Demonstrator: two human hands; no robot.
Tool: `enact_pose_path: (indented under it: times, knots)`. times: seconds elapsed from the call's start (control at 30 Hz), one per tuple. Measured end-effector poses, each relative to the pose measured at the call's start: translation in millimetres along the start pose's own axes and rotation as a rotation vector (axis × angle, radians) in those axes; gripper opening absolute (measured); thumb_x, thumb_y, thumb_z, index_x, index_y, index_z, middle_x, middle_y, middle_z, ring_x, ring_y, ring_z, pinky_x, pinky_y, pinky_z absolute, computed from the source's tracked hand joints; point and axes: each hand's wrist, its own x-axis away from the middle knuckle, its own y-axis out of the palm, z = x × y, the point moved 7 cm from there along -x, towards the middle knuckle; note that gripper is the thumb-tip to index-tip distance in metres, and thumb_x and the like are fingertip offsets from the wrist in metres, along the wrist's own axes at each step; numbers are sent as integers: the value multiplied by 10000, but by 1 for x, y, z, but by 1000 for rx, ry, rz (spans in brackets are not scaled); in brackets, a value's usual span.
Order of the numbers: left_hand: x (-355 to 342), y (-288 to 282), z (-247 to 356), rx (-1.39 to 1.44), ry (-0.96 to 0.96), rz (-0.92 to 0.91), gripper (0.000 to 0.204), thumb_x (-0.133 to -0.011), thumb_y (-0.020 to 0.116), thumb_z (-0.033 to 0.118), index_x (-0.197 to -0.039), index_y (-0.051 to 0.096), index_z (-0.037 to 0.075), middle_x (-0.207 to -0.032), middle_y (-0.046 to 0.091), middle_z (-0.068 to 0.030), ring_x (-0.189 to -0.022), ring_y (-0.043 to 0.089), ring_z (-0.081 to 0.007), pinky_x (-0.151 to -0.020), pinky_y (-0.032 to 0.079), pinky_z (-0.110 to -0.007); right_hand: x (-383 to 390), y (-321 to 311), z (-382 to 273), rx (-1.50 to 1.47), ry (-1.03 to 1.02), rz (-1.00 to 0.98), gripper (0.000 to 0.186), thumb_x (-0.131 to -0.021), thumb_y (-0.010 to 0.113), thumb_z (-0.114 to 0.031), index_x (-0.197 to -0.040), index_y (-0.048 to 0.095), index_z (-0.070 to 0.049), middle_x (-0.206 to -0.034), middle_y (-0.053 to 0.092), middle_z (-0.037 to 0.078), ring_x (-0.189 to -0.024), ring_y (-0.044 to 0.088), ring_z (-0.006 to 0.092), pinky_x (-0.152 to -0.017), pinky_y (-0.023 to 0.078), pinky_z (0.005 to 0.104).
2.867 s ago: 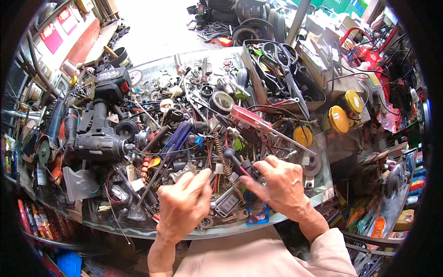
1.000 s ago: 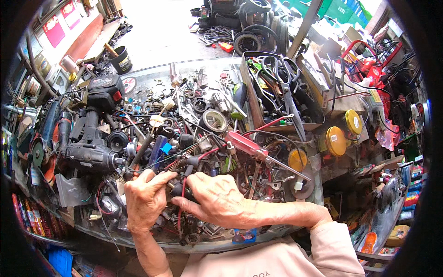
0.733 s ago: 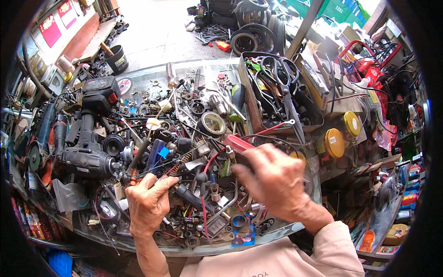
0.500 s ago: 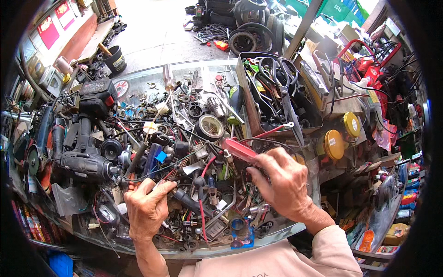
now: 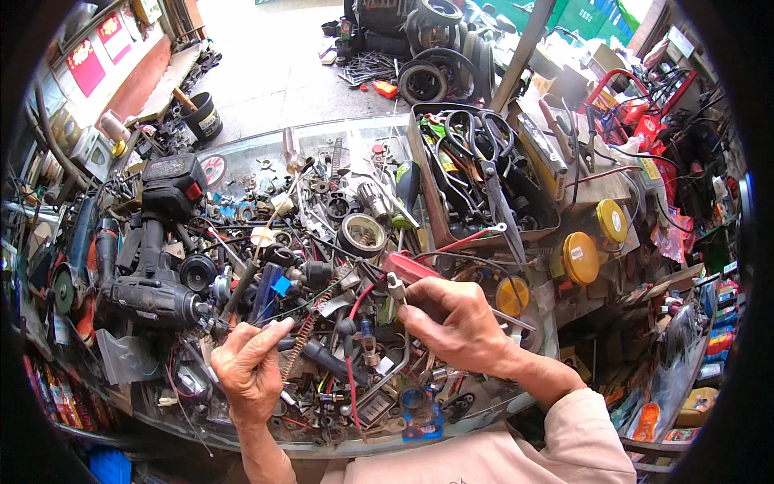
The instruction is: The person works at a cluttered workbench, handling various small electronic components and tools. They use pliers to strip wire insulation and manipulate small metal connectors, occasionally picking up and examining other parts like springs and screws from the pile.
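My right hand [image 5: 455, 323] is closed, thumb and fingertips against a small light-grey cylindrical piece [image 5: 395, 285]. A red handle [image 5: 409, 266] lies just behind these fingers, and a thin metal shaft [image 5: 514, 320] shows beyond the hand; my hand hides whether they join. My left hand [image 5: 248, 367] has its thumb and index finger pressed together; what they hold, if anything, cannot be made out. Beside its fingertips stands a coppery coil spring [image 5: 298, 345]. A red wire [image 5: 351, 373] runs through the heap of small metal parts between my hands.
A black cordless impact driver [image 5: 149, 294] lies at the left. Behind my right hand stands a metal tray [image 5: 439, 230] of pliers and scissors [image 5: 501, 202]. Yellow round lids [image 5: 579, 258] are at the right. A glass tabletop [image 5: 250, 145] carries the heap; a dark bucket [image 5: 201, 119] stands beyond.
My right hand has moved left across the red handle to the small grey piece, uncovering the metal shaft. My left hand has shifted slightly down and left, showing more of the spring. The view has tilted slightly.
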Motion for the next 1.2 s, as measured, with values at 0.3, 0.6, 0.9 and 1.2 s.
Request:
enact_pose_path:
  times: [0.3,0.6,0.9,1.2]
  knots:
    - [0,2,0,-17,8,14,280,-830,631,-104,-1049,763,10,-692,563,-46,-611,511,-125,-574,391,-265,34,15,18,-1151,619,-409,165,-971,675,-173,-1033,674,-20,-645,552,-42,-490,420,24,-433,269,204]
    - [5,3,-13,-102,-25,39,311,-930,613,-35,-1214,713,40,-708,552,-1,-617,472,-77,-563,377,-236,52,29,-2,21,-53,-206,209,-875,703,-219,-920,637,-26,-788,659,176,-691,682,297,-558,517,414]
    - [8,1,-28,-37,-196,207,405,-954,633,13,-1358,617,30,-737,583,9,-604,448,-44,-527,362,-233,55,4,-24,437,-224,53,190,-843,779,-189,-933,676,-57,-749,650,78,-608,666,240,-497,525,339]
    - [10,-5,-31,-9,-281,329,390,-987,621,81,-1373,593,33,-732,601,-5,-490,444,-28,-435,334,-210,54,-50,7,736,-24,200,200,-852,753,-125,-1000,686,-9,-880,677,136,-732,686,300,-608,534,390]
